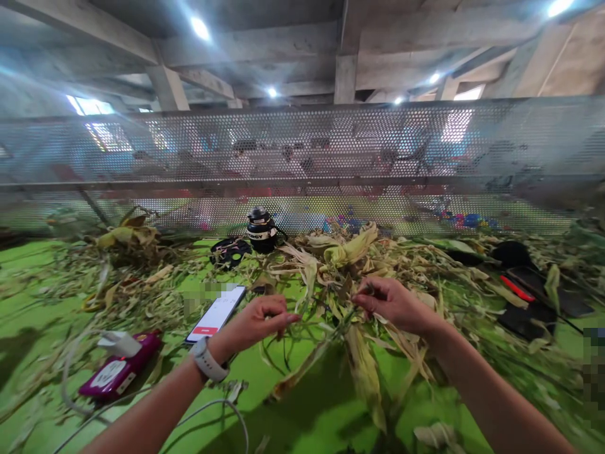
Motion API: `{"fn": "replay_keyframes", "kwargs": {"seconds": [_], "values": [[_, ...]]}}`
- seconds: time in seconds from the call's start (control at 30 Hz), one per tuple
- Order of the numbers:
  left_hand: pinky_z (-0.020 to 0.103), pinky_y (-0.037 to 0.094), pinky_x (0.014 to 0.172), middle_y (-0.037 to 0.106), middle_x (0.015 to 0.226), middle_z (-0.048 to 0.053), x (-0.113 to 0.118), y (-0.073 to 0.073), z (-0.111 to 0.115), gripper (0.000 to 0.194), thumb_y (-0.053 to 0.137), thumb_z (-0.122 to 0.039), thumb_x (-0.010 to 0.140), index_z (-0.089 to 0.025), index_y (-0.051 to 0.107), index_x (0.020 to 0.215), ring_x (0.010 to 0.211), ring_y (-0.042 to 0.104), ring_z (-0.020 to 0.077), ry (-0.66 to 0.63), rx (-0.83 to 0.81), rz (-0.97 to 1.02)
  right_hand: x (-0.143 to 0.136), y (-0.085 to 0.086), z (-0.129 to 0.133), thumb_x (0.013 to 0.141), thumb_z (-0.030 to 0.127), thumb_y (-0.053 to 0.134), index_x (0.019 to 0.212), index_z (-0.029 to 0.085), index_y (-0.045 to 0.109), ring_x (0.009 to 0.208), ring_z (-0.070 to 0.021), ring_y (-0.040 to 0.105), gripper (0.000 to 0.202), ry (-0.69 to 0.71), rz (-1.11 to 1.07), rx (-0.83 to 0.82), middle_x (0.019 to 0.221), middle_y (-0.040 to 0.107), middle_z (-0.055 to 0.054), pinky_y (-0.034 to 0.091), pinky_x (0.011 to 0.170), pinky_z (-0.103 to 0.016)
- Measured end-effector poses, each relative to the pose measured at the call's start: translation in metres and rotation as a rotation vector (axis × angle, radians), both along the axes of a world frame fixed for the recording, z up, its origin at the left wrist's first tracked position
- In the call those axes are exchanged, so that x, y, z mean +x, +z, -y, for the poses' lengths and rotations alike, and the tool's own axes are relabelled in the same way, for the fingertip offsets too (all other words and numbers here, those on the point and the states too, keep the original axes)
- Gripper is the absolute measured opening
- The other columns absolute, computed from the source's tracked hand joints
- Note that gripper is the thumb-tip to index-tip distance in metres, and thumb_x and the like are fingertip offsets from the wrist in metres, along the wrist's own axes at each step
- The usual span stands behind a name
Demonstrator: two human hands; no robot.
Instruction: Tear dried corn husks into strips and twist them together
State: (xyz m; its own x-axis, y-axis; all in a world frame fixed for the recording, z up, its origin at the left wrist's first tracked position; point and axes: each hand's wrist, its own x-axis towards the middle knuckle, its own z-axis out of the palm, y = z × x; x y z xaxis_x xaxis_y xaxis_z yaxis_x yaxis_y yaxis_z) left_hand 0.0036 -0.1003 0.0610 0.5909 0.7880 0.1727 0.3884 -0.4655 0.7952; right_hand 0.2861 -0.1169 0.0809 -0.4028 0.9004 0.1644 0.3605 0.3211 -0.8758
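My right hand (390,304) pinches the stem of a leafy dried plant (363,362), whose long yellowish leaves hang and spread over the green table (302,416). To its left, my left hand (265,320) is closed, thumb pointing right toward the stem; whatever its fingers hold, if anything, is too small to make out. A white watch sits on the left wrist. Behind the hands lies a heap of dry leaves and stalks (350,249).
A lit phone (220,312) lies left of my left hand. Further left are a purple power strip (120,369) with a white plug and cable. A black bottle (261,230) stands before the perforated metal screen (302,145). Dark items and a red object (517,288) lie right.
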Motion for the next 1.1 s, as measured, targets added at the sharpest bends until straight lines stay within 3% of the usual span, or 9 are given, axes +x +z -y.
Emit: {"fn": "replay_keyframes", "kwargs": {"seconds": [0.23,0.33,0.43,0.57,0.67,0.77,0.9,1.0,1.1], "values": [[0.022,0.034,0.05,0.038,0.05,-0.005,-0.044,0.014,0.001,0.043,0.051,-0.049,0.081,-0.019,0.046,0.051,0.049,0.034,0.0096,0.402,-0.017,0.193,0.029,0.016,-0.003,0.076,0.048,0.065,0.07,0.017,0.056,0.05,-0.0105,0.054,0.032,0.037,-0.114,-0.06,0.054,0.057,0.003,0.042,0.051,-0.023],[0.022,0.04,0.057,0.051,0.057,-0.002,-0.047,0.016,0.001,0.037,0.057,-0.048,0.078,-0.018,0.055,0.056,0.055,0.044,0.0106,0.448,-0.064,0.27,0.031,0.018,-0.004,0.075,0.045,0.067,0.069,0.017,0.058,0.051,-0.011,0.055,0.03,0.037,-0.131,-0.077,0.056,0.058,0.002,0.044,0.051,-0.023],[0.028,0.046,0.076,0.069,0.089,0.005,-0.027,0.009,0.005,0.028,0.062,-0.044,0.075,-0.018,0.069,0.083,0.082,0.059,0.0169,0.337,-0.262,0.378,0.02,0.016,-0.003,0.074,0.047,0.067,0.07,0.017,0.059,0.049,-0.0103,0.054,0.031,0.077,-0.182,-0.112,0.054,0.056,0.002,0.043,0.05,-0.023],[0.035,0.04,0.096,0.062,0.12,0.01,0.027,-0.014,0.013,0.032,0.061,-0.039,0.079,-0.018,0.068,0.103,0.11,0.055,0.0213,0.015,-0.692,0.619,-0.002,0.007,-0.001,0.072,0.049,0.068,0.07,0.017,0.056,0.047,-0.0094,0.051,0.034,0.063,-0.322,-0.15,0.053,0.055,0.003,0.042,0.049,-0.022],[0.034,0.041,0.092,0.068,0.106,0.009,0.06,-0.029,0.021,0.033,0.063,-0.04,0.078,-0.017,0.069,0.1,0.1,0.06,0.0203,-0.182,-0.917,0.76,-0.011,-0.003,-0.004,0.072,0.048,0.069,0.069,0.017,0.056,0.048,-0.0089,0.049,0.034,0.019,-0.412,-0.136,0.053,0.055,0.003,0.043,0.05,-0.021],[0.029,0.044,0.066,0.066,0.071,0.007,0.072,-0.034,0.031,0.047,0.061,-0.056,0.071,-0.012,0.071,0.087,0.064,0.059,0.0155,-0.353,-1.12,0.727,-0.011,-0.011,-0.008,0.071,0.047,0.071,0.069,0.017,0.056,0.047,-0.0083,0.047,0.033,-0.005,-0.479,-0.168,0.052,0.054,0.003,0.041,0.047,-0.02],[0.024,0.022,0.044,0.047,0.052,-0.003,0.059,-0.022,0.042,0.048,0.054,-0.06,0.076,-0.014,0.069,0.072,0.04,0.029,0.0062,-0.33,-0.984,0.514,-0.006,-0.011,-0.005,0.072,0.045,0.071,0.069,0.018,0.058,0.048,-0.0086,0.047,0.03,0.044,-0.435,-0.173,0.054,0.052,0.002,0.041,0.047,-0.02],[0.026,0.025,0.049,0.049,0.054,-0.001,0.044,-0.012,0.05,0.056,0.042,-0.064,0.082,-0.016,0.067,0.067,0.047,0.036,0.009,-0.328,-0.718,0.333,-0.004,-0.005,0.005,0.075,0.046,0.068,0.066,0.018,0.06,0.048,-0.0098,0.048,0.031,0.104,-0.335,-0.136,0.056,0.053,0.0,0.043,0.046,-0.021],[0.028,0.026,0.05,0.043,0.045,-0.001,0.03,-0.012,0.058,0.066,0.031,-0.068,0.083,-0.017,0.058,0.05,0.044,0.033,0.0098,-0.313,-0.651,0.268,0.001,0.002,0.014,0.072,0.051,0.068,0.065,0.02,0.062,0.044,-0.0105,0.048,0.032,0.09,-0.358,-0.129,0.059,0.053,-0.001,0.042,0.039,-0.022]]}}
